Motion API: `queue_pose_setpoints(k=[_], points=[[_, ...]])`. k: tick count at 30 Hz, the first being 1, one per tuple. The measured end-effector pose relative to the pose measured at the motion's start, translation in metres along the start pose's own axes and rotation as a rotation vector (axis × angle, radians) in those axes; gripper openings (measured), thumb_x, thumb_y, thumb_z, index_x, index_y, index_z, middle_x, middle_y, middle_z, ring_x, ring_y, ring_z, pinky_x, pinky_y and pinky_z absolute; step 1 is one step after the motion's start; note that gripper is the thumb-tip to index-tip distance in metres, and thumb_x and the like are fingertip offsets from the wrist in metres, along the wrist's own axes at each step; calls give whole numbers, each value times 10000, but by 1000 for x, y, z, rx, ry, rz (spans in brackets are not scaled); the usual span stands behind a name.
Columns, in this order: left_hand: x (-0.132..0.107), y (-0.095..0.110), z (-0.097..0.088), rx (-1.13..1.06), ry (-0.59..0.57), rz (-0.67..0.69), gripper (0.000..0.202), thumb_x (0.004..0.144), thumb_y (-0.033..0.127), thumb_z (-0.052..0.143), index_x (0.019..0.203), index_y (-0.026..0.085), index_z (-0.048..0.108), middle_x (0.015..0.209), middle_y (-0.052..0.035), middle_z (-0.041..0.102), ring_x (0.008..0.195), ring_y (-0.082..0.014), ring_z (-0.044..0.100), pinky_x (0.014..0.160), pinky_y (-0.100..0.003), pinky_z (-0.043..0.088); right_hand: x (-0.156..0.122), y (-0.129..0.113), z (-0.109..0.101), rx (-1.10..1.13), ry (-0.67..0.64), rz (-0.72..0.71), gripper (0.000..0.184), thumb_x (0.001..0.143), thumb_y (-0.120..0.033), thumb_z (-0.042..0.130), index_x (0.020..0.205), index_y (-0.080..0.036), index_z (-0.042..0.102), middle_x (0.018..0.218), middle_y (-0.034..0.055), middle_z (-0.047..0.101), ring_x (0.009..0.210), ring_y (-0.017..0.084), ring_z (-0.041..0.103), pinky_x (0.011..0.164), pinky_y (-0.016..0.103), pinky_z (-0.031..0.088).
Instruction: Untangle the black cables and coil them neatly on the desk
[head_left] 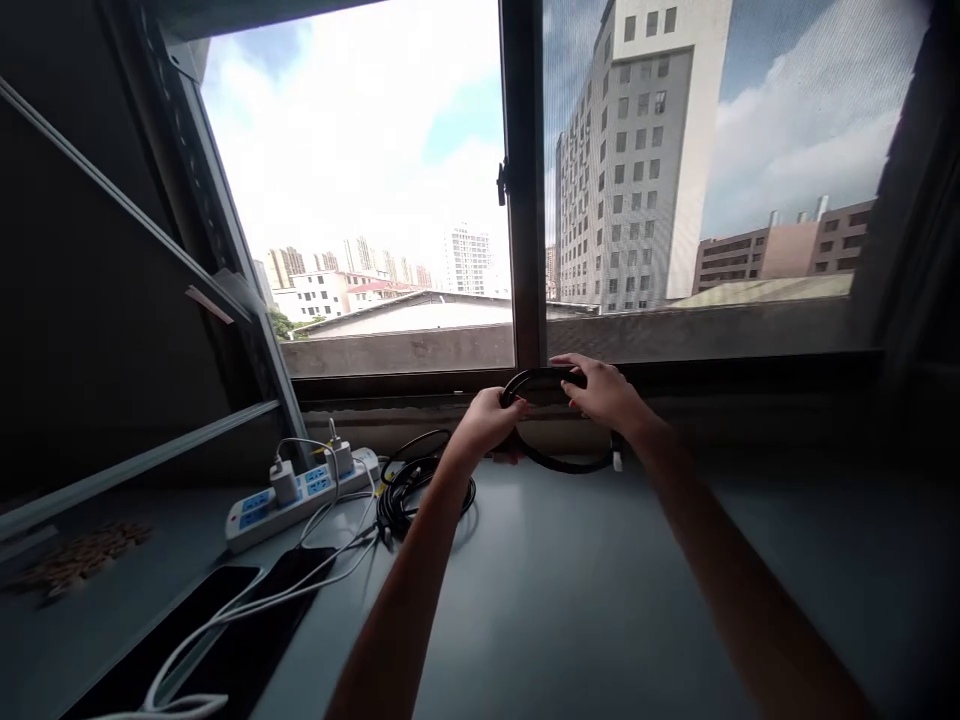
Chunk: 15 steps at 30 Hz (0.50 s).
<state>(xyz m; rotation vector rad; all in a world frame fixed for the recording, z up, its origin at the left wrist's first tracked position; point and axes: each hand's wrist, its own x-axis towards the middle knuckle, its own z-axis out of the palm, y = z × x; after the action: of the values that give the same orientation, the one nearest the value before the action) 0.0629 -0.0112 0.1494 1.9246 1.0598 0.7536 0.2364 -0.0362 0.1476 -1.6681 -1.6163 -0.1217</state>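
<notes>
Both my arms reach out over a grey table toward the window. Between my hands is a black cable bent into a loop, raised above the far edge of the table. My left hand is closed around the loop's left side. My right hand has its fingers curled over the top of the loop. A small white tag or connector hangs at the loop's lower right, beside my right wrist.
A white power strip with chargers plugged in lies at the left. White leads run from it to two dark phones. A coil of black cables lies beside the strip. Metal shelving stands at the left, the window frame behind.
</notes>
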Motion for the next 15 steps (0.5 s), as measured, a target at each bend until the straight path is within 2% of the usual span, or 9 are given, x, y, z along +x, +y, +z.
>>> queue_pose_setpoints(k=[4, 8, 10, 12, 15], points=[[22, -24, 8, 120, -6, -104, 222, 919, 266, 380, 1055, 107, 454, 441, 40, 485, 354, -147, 529, 353, -203, 389, 12, 20, 23, 14, -148, -6, 365, 871, -93, 569, 1185, -275, 609, 1014, 2, 622, 766, 161, 608, 625, 186, 450], [40, -51, 20, 285, -47, -240, 264, 923, 269, 395, 1008, 48, 511, 486, -4, 526, 374, -132, 524, 391, -221, 416, 15, 39, 49, 19, -334, 61, 431, 829, 8, 558, 1180, -233, 620, 914, 17, 643, 663, 132, 603, 596, 173, 466], [44, -62, 28, 351, -76, -305, 280, 917, 310, 440, 993, 60, 540, 607, -27, 582, 459, -116, 554, 459, -234, 465, 14, 49, 63, 17, -430, 101, 339, 860, -20, 577, 1160, -171, 615, 880, 31, 636, 638, 129, 598, 602, 196, 494], [44, -71, 37, 403, -108, -359, 286, 900, 341, 489, 1018, 88, 552, 778, -44, 612, 599, -113, 588, 560, -256, 510, 11, 56, 77, 1, -502, 142, 197, 912, -118, 597, 1109, -122, 610, 882, 42, 619, 680, 147, 601, 635, 247, 522], [43, -81, 50, 479, -151, -413, 303, 879, 323, 531, 1095, 111, 535, 984, -79, 590, 792, -150, 598, 679, -312, 530, 7, 65, 93, -32, -565, 190, 120, 948, -204, 586, 1029, -118, 610, 934, 49, 595, 776, 169, 598, 705, 300, 530]])
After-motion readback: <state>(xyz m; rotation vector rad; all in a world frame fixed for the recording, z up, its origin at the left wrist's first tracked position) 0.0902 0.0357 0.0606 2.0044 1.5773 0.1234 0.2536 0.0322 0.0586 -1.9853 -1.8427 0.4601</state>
